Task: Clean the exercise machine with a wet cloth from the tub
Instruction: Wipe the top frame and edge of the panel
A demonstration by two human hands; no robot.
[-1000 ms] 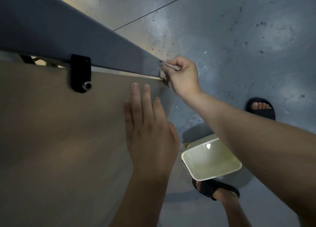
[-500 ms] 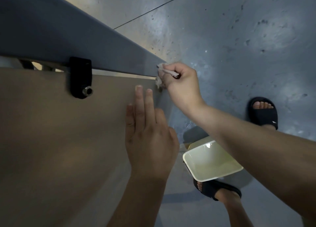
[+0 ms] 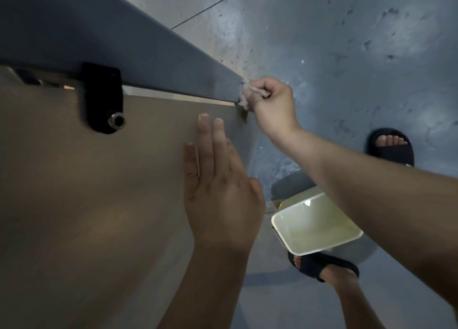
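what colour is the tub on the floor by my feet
Pale cream, almost off-white; the tub shows best in the head view, below the right forearm.

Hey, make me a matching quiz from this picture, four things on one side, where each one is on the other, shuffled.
Things: 1 cloth; 2 tub; 3 left hand; 4 black bracket.
Places: A flat on the tan panel; B on the floor; C across the grey rail's lower edge; D gripped by the right hand.
Pairs: 1-D, 2-B, 3-A, 4-C.
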